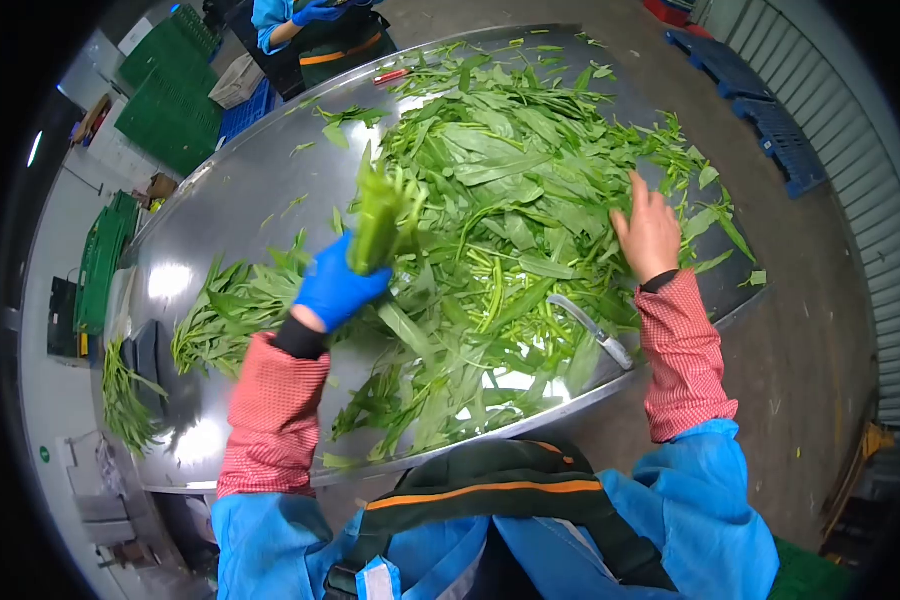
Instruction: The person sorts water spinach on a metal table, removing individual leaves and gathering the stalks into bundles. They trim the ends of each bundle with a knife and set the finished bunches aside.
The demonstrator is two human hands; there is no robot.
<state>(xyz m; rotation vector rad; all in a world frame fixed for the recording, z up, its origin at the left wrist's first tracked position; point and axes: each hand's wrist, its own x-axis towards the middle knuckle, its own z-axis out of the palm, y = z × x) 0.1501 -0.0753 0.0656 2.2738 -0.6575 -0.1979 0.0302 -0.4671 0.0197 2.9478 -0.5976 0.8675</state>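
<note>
My left hand (340, 283), in a blue glove, is closed round a bundle of green stems (378, 215) that stands up from the fist, slightly blurred. My bare right hand (652, 232) rests at the right side of a large heap of leafy greens (510, 170), fingers apart, touching the leaves. A curved knife (610, 345) with a pale handle lies by the table's front edge, below my right hand, its blade over the greens. Left of my left hand lies a smaller pile of leafy stems (232, 315).
The metal table (260, 190) bears the greens. A red-handled tool (392, 76) lies near its far edge, where a co-worker (340, 45) in blue gloves stands. Another bunch (128, 400) hangs at the left by a scale-like box. Green crates (170, 105) stand back left, blue pallets (780, 140) right.
</note>
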